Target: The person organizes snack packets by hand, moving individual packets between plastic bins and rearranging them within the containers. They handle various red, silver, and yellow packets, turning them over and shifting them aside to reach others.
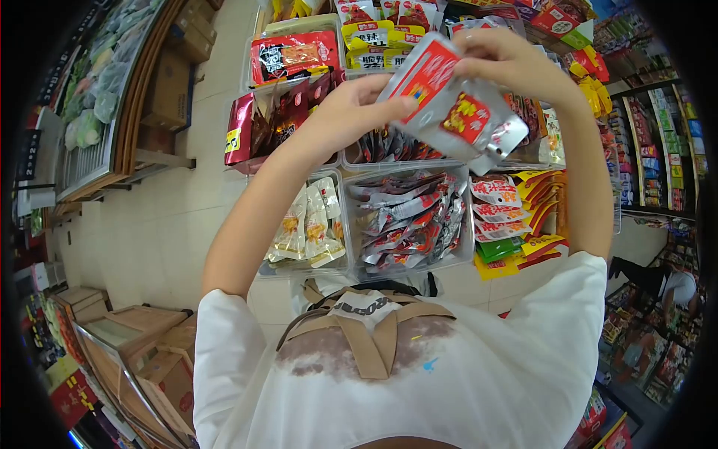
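Observation:
Both my hands hold a stack of silver and red snack packets (pixel 452 105) up over the shelf bins. My left hand (pixel 351 112) grips the stack's lower left edge with the thumb on top. At the upper right edge my right hand (pixel 508 60) pinches the same stack. Directly below lies a clear plastic bin (pixel 465 258) filled with several similar silver and red packets. A neighbouring clear bin (pixel 345 262) on the left holds pale yellow packets.
More bins and racks of red, yellow and green snack packs (pixel 295 56) fill the shelf beyond. Cardboard boxes (pixel 168 90) stand on the tiled floor at left. Another person (pixel 669 284) crouches in the aisle at right. Wooden crates (pixel 142 352) sit lower left.

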The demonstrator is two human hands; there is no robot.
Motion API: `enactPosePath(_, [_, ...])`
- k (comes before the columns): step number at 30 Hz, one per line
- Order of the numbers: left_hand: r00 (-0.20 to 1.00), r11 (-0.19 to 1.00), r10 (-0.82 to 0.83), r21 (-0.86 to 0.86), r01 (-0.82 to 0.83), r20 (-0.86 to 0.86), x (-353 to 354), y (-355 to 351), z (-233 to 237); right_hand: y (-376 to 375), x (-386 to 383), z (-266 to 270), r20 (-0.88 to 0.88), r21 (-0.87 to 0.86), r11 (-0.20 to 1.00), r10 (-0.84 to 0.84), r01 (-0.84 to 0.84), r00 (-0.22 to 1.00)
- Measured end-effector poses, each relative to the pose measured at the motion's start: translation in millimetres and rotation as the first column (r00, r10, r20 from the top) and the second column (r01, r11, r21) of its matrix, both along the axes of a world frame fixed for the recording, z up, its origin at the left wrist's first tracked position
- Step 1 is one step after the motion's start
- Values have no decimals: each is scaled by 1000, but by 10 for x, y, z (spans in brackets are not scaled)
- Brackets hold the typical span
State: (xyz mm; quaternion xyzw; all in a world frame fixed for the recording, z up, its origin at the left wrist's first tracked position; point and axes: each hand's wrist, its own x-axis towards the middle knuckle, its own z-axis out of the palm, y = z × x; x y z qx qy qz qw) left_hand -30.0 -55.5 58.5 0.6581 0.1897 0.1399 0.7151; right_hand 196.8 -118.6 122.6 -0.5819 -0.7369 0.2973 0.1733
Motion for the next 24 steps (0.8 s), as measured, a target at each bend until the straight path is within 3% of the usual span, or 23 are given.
enactPosePath(2, [997, 999, -31, -21, 30, -68, -17, -36, -58, 2, -102, -17, 1, -15, 999, 45, -45, 999])
enactPosePath(4, [995, 993, 92, -71, -95, -37, -62, -98, -88, 21, -32, -87, -130, 3, 998, -60, 61, 990])
enactPosePath(5, [984, 967, 180, -186, -176, 10, -75, -98, -187, 19, 57, -33, -186, -38, 992, -123, 118, 975])
enactPosePath(6, [984, 967, 180, -186, -175, 12, -97, -83, -225, -18, 179, -73, -184, -37, 992, -123, 118, 975])
enactPosePath(8, [909, 777, 391, -581, -243, 143, -146, -50, -270, -133, 400, -277, -306, -27, 961, -270, 275, 913])
enactPosePath(9, [881, 740, 420, -645, -194, 218, -115, -43, -274, -197, 423, -386, -348, -221, 937, -336, 272, 875])
enactPosePath(10, [879, 739, 423, -645, -194, 221, -73, -43, -261, -271, 280, -383, -302, -169, 977, -179, 132, 936])
enactPosePath(12, [837, 749, 441, -647, -143, 325, 38, -86, -213, -375, -15, -437, -604, -255, 966, -186, 33, 775])
enactPosePath(13, [843, 797, 421, -580, -168, 334, 113, -128, -187, -341, -45, -485, -603, -254, 967, -187, 35, 776])
enactPosePath(14, [843, 798, 419, -579, -165, 336, 163, -163, -211, -291, -52, -538, -794, -219, 967, -254, 130, 553])
enactPosePath(15, [897, 866, 326, -474, -157, 299, 193, -212, -224, -248, -74, -563, -921, -211, 950, -272, 228, 279])
enactPosePath(16, [940, 921, 236, -364, -135, 247, 215, -258, -225, -211, -119, -560, -921, -212, 950, -272, 229, 277])
enactPosePath(17, [967, 955, 203, -252, -160, 156, 209, -330, -220, -173, -176, -541, -895, -204, 881, -344, 427, 284])
enactPosePath(18, [968, 955, 200, -250, -158, 154, 184, -332, -270, -148, -196, -535, -868, -180, 774, -416, 606, 273])
enactPosePath(19, [994, 939, 61, 332, -88, 91, 141, -323, -373, -150, -109, -556, -826, -174, 779, -449, 602, 342])
enactPosePath(20, [999, 605, -19, 796, 41, -36, 97, -303, -466, -171, -32, -582, -826, -172, 779, -448, 603, 342])
enactPosePath(21, [995, 273, 2, 958, 93, -97, 54, -270, -526, -189, 39, -618, -710, -135, 772, -513, 622, 483])
enactPosePath(22, [995, 271, 6, 958, 91, -96, 16, -234, -609, -191, 94, -665, -566, -95, 769, -564, 632, 602])
enactPosePath(24, [950, -106, 89, 945, 309, -300, -32, -161, -764, -136, 97, -809, -335, 71, 762, -590, 644, 735])
